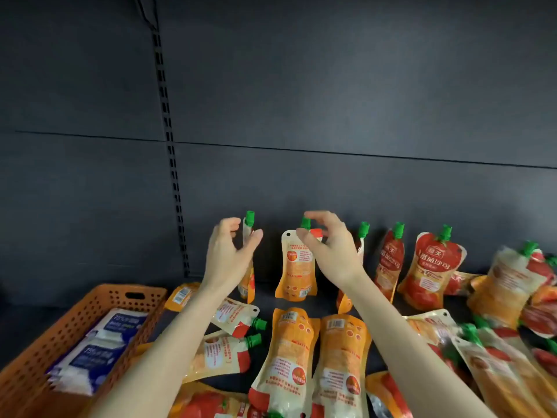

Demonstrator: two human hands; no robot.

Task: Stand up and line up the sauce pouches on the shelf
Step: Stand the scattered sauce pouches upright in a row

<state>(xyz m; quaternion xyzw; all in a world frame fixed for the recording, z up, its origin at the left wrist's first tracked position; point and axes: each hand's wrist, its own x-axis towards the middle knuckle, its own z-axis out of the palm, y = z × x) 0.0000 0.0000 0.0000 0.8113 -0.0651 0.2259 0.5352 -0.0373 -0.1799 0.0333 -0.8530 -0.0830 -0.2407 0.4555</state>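
Pouch (299, 267) cap pinched by right hand (328, 248); left hand (229, 251) open; orange basket (90, 312) holds white packs (99, 351).

We see orange-and-red sauce pouches (298, 263) with green caps (249, 218), an orange perforated basket (75, 321), and a dark grey shelf (331, 116).

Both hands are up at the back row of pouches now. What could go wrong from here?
1. The right hand pinches only the green cap of the upright orange back-facing pouch; on release, that soft pouch may tip forward.
2. The left hand, open beside the thin edge-on pouch, may nudge it over.
3. Either forearm, pulling back, might drag the flat-lying orange pouches below it out of place.
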